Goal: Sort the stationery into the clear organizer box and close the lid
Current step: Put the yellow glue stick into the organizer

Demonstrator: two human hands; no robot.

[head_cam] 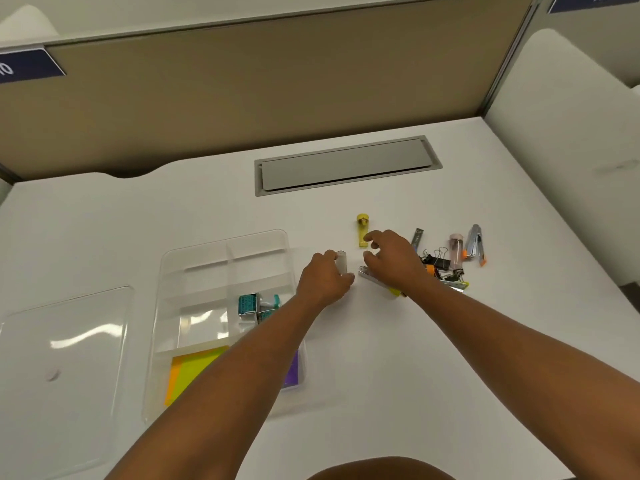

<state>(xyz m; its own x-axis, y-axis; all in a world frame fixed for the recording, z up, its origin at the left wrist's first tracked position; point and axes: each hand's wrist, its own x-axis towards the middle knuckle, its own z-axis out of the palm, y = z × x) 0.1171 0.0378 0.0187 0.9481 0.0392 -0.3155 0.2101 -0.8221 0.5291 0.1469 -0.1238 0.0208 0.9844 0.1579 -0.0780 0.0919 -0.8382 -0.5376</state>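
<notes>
1. My left hand (323, 277) is out over the white counter (346, 341), just right of the clear organizer box (194, 265), with its fingers clenched around a small white cylinder (341, 261) that stands up out of my grip.
2. My right hand (393, 258) hovers just beside the left one, its fingers released and spread, grasping nothing; the fingertips sit near the lower end of a yellow tool (362, 232) lying on the counter.
3. A silver stapler (372, 277) lies partly under my right hand, only its near end showing.
4. Right of my wrist is a loose heap of black binder clips (438, 263), with a small dark pack (418, 236), a pinkish tube (456, 249) and a silver staple remover with orange tips (476, 244) close around it.
5. The organizer box sits open on the counter to my left. A teal stamp (258, 304) rests in a middle compartment on the right side, and coloured sticky notes (194, 368) fill the nearest compartment, partly hidden by my left forearm.
6. The other compartments look empty.
7. The clear lid (65, 344) lies flat on the counter left of the box, apart from it.
</notes>
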